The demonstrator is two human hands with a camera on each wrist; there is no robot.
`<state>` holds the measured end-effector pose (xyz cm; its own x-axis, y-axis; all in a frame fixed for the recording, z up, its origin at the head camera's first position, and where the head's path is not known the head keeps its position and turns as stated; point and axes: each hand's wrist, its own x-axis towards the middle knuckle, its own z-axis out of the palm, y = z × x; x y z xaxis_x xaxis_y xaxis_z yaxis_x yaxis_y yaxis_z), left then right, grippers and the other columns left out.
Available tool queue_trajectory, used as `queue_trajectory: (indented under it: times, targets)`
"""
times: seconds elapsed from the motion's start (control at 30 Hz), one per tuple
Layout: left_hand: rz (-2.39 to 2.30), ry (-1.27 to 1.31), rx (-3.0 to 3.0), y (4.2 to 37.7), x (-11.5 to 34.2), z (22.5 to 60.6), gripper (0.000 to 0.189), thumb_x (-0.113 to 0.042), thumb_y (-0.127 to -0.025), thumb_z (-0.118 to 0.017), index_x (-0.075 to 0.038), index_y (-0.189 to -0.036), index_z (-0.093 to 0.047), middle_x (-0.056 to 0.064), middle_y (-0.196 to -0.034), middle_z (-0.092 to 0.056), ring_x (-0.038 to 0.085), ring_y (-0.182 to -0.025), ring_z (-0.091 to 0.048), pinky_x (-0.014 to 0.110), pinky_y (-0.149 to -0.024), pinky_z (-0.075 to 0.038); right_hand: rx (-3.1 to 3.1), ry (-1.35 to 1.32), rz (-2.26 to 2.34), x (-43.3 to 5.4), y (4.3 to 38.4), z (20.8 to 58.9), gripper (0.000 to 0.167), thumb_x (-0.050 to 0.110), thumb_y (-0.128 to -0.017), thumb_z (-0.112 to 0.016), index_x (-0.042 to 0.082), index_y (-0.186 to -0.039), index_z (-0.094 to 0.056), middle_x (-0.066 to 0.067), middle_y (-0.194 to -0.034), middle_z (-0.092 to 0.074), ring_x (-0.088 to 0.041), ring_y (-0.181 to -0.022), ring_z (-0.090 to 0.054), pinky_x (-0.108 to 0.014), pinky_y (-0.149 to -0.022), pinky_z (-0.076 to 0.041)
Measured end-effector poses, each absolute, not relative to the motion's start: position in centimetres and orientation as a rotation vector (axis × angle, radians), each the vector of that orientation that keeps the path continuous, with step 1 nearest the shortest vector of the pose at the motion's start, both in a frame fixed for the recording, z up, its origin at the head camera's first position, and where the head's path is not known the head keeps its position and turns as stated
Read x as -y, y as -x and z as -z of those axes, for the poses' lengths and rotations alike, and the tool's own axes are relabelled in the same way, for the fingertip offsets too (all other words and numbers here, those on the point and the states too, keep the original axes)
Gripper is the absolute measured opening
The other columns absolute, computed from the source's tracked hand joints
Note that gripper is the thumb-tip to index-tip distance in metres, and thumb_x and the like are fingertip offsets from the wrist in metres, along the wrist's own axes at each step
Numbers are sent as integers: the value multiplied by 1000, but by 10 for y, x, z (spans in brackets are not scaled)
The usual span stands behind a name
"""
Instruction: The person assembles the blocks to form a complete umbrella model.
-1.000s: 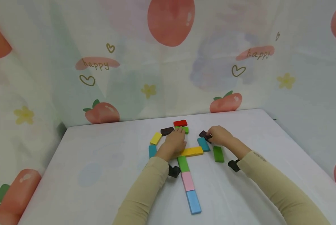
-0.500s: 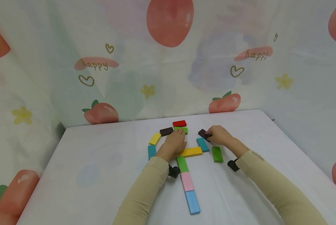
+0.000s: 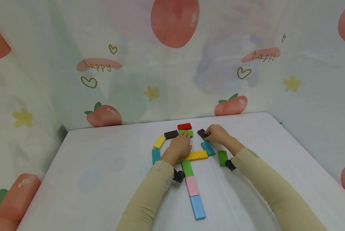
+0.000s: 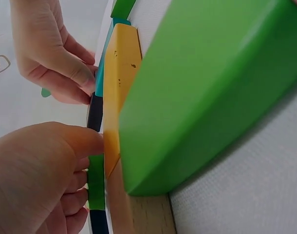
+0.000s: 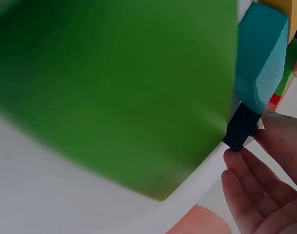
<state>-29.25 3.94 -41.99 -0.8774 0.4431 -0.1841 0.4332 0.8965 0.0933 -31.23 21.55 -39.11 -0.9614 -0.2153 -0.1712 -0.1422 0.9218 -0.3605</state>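
Note:
In the head view my right hand (image 3: 218, 134) pinches a dark wooden block (image 3: 201, 132) between thumb and fingers, beside the far end of a teal block (image 3: 207, 148). The right wrist view shows the dark block (image 5: 242, 127) end to end with the teal block (image 5: 260, 58), fingertips on its side. My left hand (image 3: 179, 147) rests its fingertips on a light green block (image 3: 191, 133) just in front of a red block (image 3: 184, 126). From the left wrist, the fingers bend against that green block (image 4: 96, 180), and the left thumb tip overlaps the yellow-orange block (image 4: 120, 73).
A second dark block (image 3: 171, 134), a yellow block (image 3: 159, 142) and another teal block (image 3: 156, 156) curve down the left. Green (image 3: 187, 168), pink (image 3: 192, 186) and blue (image 3: 198, 208) blocks run toward me. A loose green block (image 3: 222, 158) lies right, near the black wrist camera (image 3: 231, 165).
My right hand has moved left and slightly away from me, bringing the dark block closer to the light green block and to the teal block's far end. The left hand stays put.

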Motion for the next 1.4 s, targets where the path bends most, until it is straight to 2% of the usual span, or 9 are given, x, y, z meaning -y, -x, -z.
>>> queue_trajectory:
  times: [0.77, 1.4]
  targets:
    - [-71, -624, -2852, 294, -42, 419, 56, -34, -96, -45, -10, -144, -30, 4, -149, -25, 18, -135, -23, 33, -106, -24, -2866, 280, 533, -199, 317, 390, 31, 13, -81, -70, -5, -106, -66, -16, -99, -64, -26, -84, -55, -37, -80, -49]
    - [-71, -620, -2859, 294, -40, 418, 56, -34, -96, -46, -10, -144, -31, 4, -149, -25, 19, -134, -25, 34, -106, -26, -2865, 311, 540, -198, 310, 390, 28, 12, -81, -70, -4, -104, -67, -16, -101, -65, -27, -89, -56, -40, -84, -48]
